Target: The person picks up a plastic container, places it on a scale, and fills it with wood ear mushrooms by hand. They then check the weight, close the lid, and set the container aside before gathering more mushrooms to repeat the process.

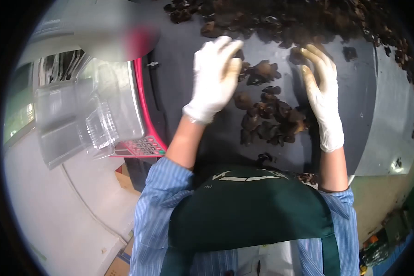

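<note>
Both my hands wear thin white gloves with damp, yellowish fingertips. My left hand [215,80] hovers over the dark tabletop [175,60], fingers forward and a little bent, thumb apart, with nothing seen in it. Beside its thumb lie some wood ear mushrooms [263,71], brown and wet-looking. My right hand [323,94] is on the other side, thumb and fingers apart, index fingertip right at a single dark mushroom piece [297,56]. Between my wrists sits a loose cluster of wood ear mushrooms [271,120]. A large heap of mushrooms [271,18] spreads across the far side.
At the left stands a pink-edged scale [145,101] with a keypad [147,146]. Clear plastic containers [64,119] lie over it, partly see-through. A bare metal sheet [393,115] covers the table's right side, with more mushroom pieces along its outer edge.
</note>
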A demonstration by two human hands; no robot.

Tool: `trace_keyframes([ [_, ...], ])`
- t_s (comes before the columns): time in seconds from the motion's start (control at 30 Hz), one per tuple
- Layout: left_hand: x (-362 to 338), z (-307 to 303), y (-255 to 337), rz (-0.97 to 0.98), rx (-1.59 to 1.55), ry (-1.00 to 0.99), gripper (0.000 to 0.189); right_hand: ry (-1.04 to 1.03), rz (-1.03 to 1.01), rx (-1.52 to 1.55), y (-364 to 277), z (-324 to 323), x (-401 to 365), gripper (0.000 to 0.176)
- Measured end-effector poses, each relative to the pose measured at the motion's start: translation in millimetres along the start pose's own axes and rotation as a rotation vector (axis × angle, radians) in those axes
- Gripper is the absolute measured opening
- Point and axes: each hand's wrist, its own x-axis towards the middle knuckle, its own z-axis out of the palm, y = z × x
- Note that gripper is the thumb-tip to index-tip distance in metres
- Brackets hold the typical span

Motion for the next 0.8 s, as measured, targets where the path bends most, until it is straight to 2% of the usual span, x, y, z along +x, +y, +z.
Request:
trace_keyframes([
  [0.03, -0.9, 9.2, 1.1, 0.08, 0.181, -0.017, 0.031, -0.03, -0.097, -0.009, 1.3, 13.9, 1.1, 0.028],
  [0.07, -0.5, 11.6, 5.4, 0.097, 0.111, -0.05, 0.029, -0.069, -0.188, -0.059, 2.3, 19.2, -0.9, 0.027],
  [0.13, -7.8, 14.7, 16.6, 0.152, -0.094, -0.105, 0.027, -0.21, -0.22, 0.091, -25.1, 12.6, -10.0, 0.025],
  [0.17, -15.7, 13.9, 17.5, 0.113, -0.158, -0.166, 0.018, -0.287, -0.195, 0.171, -25.9, 2.4, -23.6, 0.025],
  [0.23, -22.1, -3.9, 23.2, -0.107, -0.581, -0.351, 0.017, -0.437, -0.178, 0.374, -35.8, -6.3, -39.8, 0.024],
  [0.27, -24.1, -16.6, 22.7, -0.251, -0.775, -0.434, 0.018, -0.513, -0.085, 0.528, -35.2, -16.2, -40.4, 0.021],
  [0.33, -23.4, -25.5, 28.0, -0.348, -0.958, -0.343, 0.023, -0.562, 0.089, 0.793, -27.0, -36.5, -39.5, 0.021],
  [0.4, -15.4, -23.8, 28.4, -0.422, -0.826, -0.23, 0.024, -0.276, 0.175, 0.548, -12.9, -47.8, -26.9, 0.022],
  [0.43, -10.9, -22.9, 32.2, -0.524, -0.837, -0.18, 0.024, -0.099, 0.275, 0.475, -1.6, -46.4, -21.2, 0.023],
  [0.47, -7.9, -16.9, 29.6, -0.475, -0.765, -0.15, 0.024, 0.082, 0.365, 0.402, 12.5, -43.1, -11.2, 0.024],
  [0.53, -7.2, -12.5, 13.7, -0.414, -0.75, -0.168, 0.02, 0.204, 0.028, -0.092, 60.4, -16.9, 6.0, 0.025],
  [0.57, -8.0, -13.9, 18.2, -0.386, -0.668, -0.19, 0.018, 0.13, -0.039, -0.128, 67.9, -15.9, 7.4, 0.026],
  [0.6, -10.7, -16.5, 20.6, -0.36, -0.586, -0.209, 0.016, 0.018, -0.08, -0.175, 48.7, -20.6, 5.2, 0.023],
  [0.63, -13.2, -18.9, 22.6, -0.336, -0.502, -0.227, 0.014, -0.113, -0.029, -0.106, 32.8, -24.8, 0.1, 0.021],
  [0.67, -19.6, -20.5, 18.6, -0.091, -0.354, -0.167, 0.006, -0.246, 0.021, -0.035, 18.8, -28.0, -7.5, 0.019],
  [0.73, -23.8, -46.0, 42.3, 0.024, -0.127, -0.355, 0.009, -0.494, 0.086, 0.19, -2.3, -38.0, -26.4, 0.017],
  [0.8, -39.1, -49.9, 68.1, 0.107, 0.1, -0.397, 0.014, -0.492, 0.219, 0.444, -15.9, -45.1, -45.4, 0.017],
])
